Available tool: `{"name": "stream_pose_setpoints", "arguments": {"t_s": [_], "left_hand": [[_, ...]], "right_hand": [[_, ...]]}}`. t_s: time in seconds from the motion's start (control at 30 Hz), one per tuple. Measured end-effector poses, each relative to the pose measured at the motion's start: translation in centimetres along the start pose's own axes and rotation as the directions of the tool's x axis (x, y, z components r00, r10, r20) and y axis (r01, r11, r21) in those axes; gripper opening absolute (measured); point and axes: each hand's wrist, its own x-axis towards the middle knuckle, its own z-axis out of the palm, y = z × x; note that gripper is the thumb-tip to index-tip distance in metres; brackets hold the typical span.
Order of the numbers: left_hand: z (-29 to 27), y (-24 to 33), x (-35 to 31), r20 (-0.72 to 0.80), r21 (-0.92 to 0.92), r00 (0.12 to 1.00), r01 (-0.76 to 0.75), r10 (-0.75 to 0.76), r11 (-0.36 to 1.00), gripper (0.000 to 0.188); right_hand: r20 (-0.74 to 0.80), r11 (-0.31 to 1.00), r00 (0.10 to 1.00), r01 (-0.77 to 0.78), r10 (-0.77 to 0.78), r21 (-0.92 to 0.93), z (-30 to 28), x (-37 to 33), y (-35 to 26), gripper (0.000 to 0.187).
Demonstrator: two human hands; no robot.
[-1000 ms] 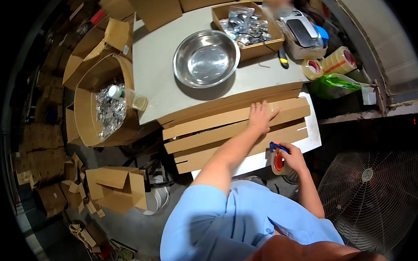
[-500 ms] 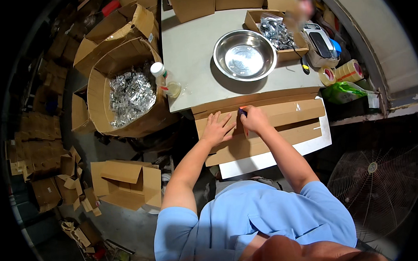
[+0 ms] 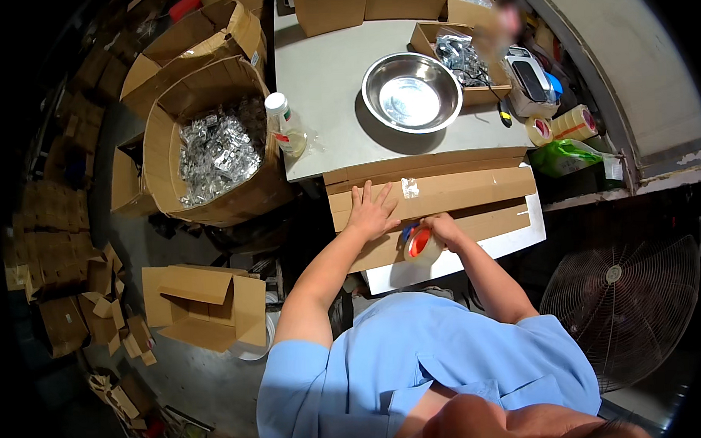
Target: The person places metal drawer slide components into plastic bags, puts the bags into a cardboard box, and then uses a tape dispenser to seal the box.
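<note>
My left hand (image 3: pixel 372 213) lies flat with fingers spread on a long brown cardboard piece (image 3: pixel 473 185), folded with a lengthwise gap between its flaps. In my right hand (image 3: pixel 445 229) is a tape dispenser (image 3: pixel 420 243) with a red core and a blue part, held over the near flap. A short shiny strip of clear tape (image 3: pixel 410 187) sticks to the far flap, just right of my left fingertips. Under the cardboard, a white board (image 3: pixel 475 255) juts out toward me.
Beyond the cardboard, a steel bowl (image 3: pixel 412 93) stands on the pale table (image 3: pixel 322 81), with a white-capped bottle (image 3: pixel 284 127) at its left edge. Tape rolls (image 3: pixel 571 124) lie at right. A large carton of metal parts (image 3: pixel 221 158) stands left; a fan (image 3: pixel 616 310) is at lower right.
My right hand has drawn back toward me with the tape dispenser, turning its red core into sight. The clear tape strip now shows on the far flap. My left hand stays spread on the cardboard.
</note>
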Motion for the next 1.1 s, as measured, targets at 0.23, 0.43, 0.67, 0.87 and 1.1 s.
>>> {"name": "stream_pose_setpoints", "arguments": {"t_s": [0.23, 0.43, 0.67, 0.87, 1.1], "left_hand": [[0.2, 4.2, 4.7, 0.096, 0.036, 0.992, 0.082, -0.085, 0.996, 0.102], [-1.0, 5.1, 4.2, 0.041, -0.023, 0.973, 0.227, -0.226, 0.974, 0.115], [-0.2, 7.2, 4.2, 0.119, 0.096, 0.887, 0.436, -0.445, 0.895, 0.113], [0.4, 8.5, 4.8, -0.029, 0.033, 0.893, 0.449, -0.448, 0.893, 0.110], [1.6, 12.6, -0.3, 0.002, -0.077, 0.759, 0.649, -0.651, 0.757, 0.106]], "right_hand": [[-0.023, 0.707, 0.862, 0.400, -0.507, -0.584, -5.4, -4.9, -3.1, 0.033], [-0.044, 0.191, 0.435, 0.302, -0.900, -0.934, -11.4, -1.1, -2.0, 0.040], [0.197, -0.009, 0.467, 0.375, -0.862, -0.927, -9.4, 3.6, -0.3, 0.035], [0.444, 0.255, 0.624, 0.721, -0.643, -0.644, -5.4, 11.6, -5.5, 0.029], [0.737, 0.079, 0.565, 0.810, -0.371, -0.581, -3.2, 10.2, -4.5, 0.046]]}}
